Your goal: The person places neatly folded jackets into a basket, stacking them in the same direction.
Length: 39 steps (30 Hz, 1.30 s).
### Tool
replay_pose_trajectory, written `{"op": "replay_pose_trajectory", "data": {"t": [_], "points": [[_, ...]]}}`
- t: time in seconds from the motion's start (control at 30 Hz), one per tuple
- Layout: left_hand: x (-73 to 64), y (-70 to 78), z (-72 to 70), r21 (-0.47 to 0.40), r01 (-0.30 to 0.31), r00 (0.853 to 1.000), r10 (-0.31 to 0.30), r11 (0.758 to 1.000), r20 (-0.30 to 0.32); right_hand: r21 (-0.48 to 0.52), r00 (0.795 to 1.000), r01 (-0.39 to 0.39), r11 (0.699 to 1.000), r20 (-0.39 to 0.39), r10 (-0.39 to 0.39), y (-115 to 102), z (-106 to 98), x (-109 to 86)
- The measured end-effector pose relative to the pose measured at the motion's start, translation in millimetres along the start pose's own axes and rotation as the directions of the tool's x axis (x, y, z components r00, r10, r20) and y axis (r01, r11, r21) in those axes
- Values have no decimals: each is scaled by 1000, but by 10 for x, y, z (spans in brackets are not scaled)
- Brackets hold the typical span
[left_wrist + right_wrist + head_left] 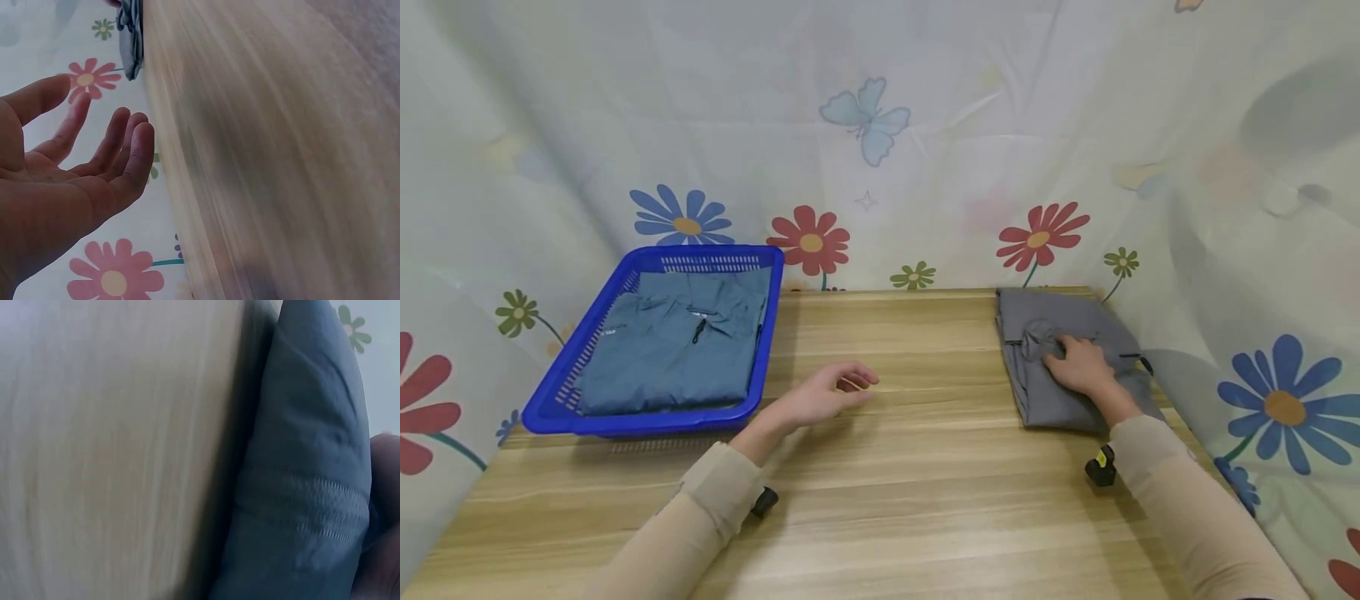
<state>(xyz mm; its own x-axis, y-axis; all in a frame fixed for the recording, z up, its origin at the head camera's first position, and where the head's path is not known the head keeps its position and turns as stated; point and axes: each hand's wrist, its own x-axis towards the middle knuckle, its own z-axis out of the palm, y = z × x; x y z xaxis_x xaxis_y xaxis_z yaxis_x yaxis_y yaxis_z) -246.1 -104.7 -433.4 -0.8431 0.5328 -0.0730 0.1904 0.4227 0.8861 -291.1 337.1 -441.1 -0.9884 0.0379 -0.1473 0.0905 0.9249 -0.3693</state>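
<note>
A grey folded garment (1052, 392) with dark cord ends lies at the table's far right. My right hand (1078, 367) rests on top of it, thumb and fingers spread apart on the cloth beside a bunched part. In the right wrist view the garment's thick folded edge (300, 506) fills the middle, and only a bit of the hand (384, 481) shows at the right border. My left hand (827, 393) hovers over the table right of the basket, fingers loosely bent with nothing in them; the left wrist view shows its palm and fingers (81, 169).
A blue plastic basket (765, 350) stands at the left, holding a folded blue-grey jacket (677, 358) with a black cord toggle. The wooden table (910, 483) meets a flower-printed curtain (940, 192) at the back and sides.
</note>
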Motion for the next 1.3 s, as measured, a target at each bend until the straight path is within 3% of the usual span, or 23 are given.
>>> {"op": "replay_pose_trajectory", "data": {"t": [0.27,0.73,1.3], "points": [[41,15,42,-23,42,999,-42,999,13,-9,995,92,996,-42,-92,-192,89,-26],[154,-10,147,-27,85,996,-85,996,-7,4,960,271,963,-73,-270,-478,228,-50],[333,10,298,-88,129,990,-134,988,-47,7,946,323,946,-22,-323,-862,453,-34]]}}
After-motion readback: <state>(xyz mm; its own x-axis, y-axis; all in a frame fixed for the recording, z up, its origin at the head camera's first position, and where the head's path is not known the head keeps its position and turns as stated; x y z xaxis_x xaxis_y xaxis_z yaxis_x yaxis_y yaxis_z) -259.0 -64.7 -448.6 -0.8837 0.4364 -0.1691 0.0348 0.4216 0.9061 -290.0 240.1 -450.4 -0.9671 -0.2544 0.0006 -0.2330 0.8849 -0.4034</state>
